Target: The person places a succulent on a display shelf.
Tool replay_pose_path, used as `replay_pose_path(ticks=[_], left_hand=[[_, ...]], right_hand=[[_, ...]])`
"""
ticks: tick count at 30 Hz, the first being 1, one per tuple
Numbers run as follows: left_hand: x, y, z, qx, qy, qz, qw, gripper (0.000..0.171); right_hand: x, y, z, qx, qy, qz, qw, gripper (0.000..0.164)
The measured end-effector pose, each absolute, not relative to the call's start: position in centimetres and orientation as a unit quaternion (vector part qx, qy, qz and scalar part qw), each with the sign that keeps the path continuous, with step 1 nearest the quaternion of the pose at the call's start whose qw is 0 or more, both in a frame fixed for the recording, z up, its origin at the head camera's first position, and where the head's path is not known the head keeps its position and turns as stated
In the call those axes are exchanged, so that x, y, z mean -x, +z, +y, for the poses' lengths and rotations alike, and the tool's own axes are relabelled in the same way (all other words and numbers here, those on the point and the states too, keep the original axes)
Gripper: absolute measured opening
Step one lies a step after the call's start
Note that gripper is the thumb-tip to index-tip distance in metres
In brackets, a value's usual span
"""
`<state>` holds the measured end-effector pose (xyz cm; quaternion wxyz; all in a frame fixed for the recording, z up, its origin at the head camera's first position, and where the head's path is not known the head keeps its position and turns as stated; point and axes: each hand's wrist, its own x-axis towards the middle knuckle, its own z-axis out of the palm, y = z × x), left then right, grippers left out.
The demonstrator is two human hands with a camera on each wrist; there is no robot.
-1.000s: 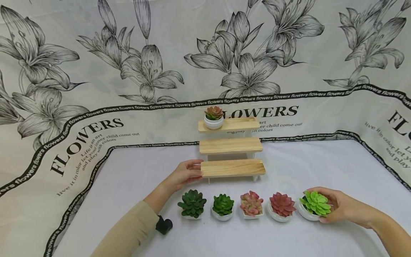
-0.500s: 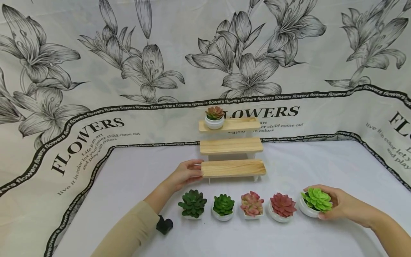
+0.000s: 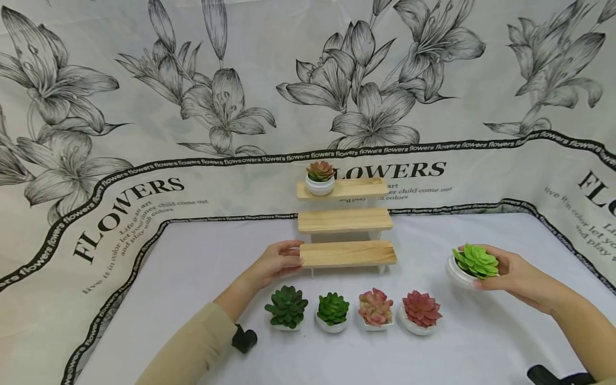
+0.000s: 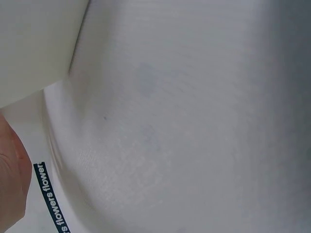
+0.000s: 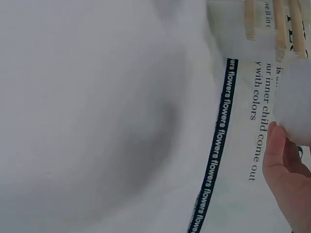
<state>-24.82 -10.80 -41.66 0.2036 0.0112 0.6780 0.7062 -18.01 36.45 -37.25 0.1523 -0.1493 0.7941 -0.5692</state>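
Note:
My right hand [image 3: 522, 275] holds a white round pot with a bright green succulent [image 3: 476, 262], raised above the table with its shadow below. In the right wrist view, the thumb and fingers grip the side of the white pot [image 5: 294, 104]. My left hand [image 3: 276, 264] grips the left end of the lowest board of a three-tier wooden display stand [image 3: 348, 254]. A reddish-green succulent in a white pot [image 3: 320, 179] sits at the left of the top tier. The left wrist view shows part of the left hand [image 4: 12, 177] beside a pale panel.
In front of the stand stand a dark green succulent [image 3: 286, 307], a smaller green one [image 3: 333, 309], a pink one [image 3: 376, 307] and a red one [image 3: 421, 310], all in white pots. A black object [image 3: 244, 339] lies by the left sleeve. A flower-printed cloth [image 3: 240, 187] hangs behind.
My right hand has lifted the bright green succulent off the table, out of the row and toward the back. The left hand stays at the stand.

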Motion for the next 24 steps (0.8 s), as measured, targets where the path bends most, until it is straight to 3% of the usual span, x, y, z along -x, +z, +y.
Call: replay_pose_path(ticks=[8,19,24], left_hand=[[24.8,-41.8,-10.9,-0.014,0.700,0.685,0.202,0.051],[25.1,-41.9,-10.7,-0.010,0.698,0.685,0.209,0.050],[24.9,-41.8,-10.8,-0.008,0.699,0.685,0.207,0.050]], right_hand=[[19.6,-33.9,35.2,0.126,-0.529,0.833,0.104,0.062],[21.6,-29.9,33.0,0.112,-0.526,0.839,0.085,0.046],[22.7,-28.9,31.4,0.102,-0.515,0.845,0.101,0.068]])
